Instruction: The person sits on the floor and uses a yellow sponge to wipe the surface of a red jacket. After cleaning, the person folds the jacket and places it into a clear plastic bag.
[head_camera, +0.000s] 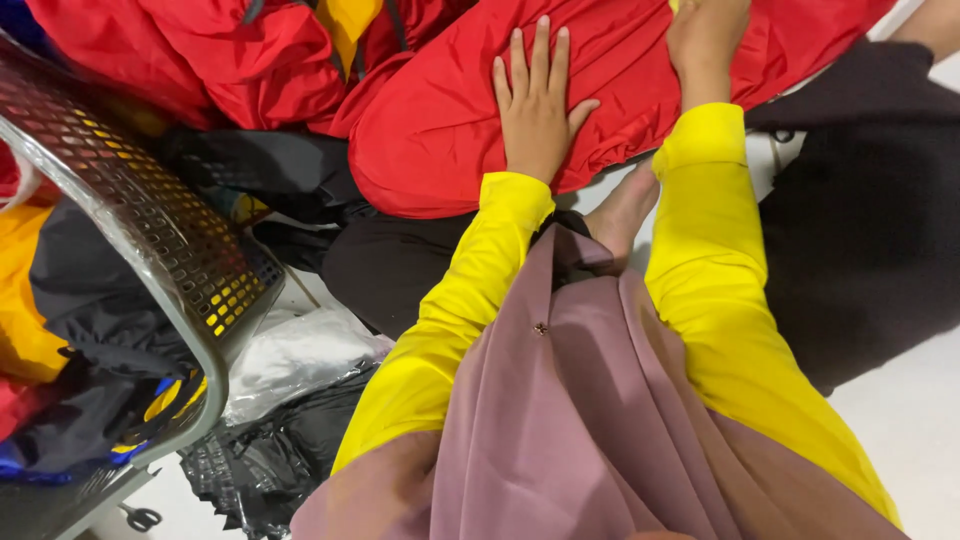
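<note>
A red garment (440, 120) lies spread on the floor in front of me. My left hand (535, 100) rests flat on it, fingers apart and pointing away. My right hand (705, 35) presses on the same red cloth further right, near the top edge; its fingers are partly out of view. Both arms wear yellow sleeves. A mauve cloth (560, 420) hangs down from my chest between the arms. A bare foot (625, 205) shows just below the red garment.
A grey perforated laundry basket (150, 215) at the left holds yellow, black and red clothes. More red garments (200, 55) are piled at the top left. Black cloth (870, 210) lies at the right. Clear and black plastic bags (290, 355) and scissors (140, 518) lie below the basket.
</note>
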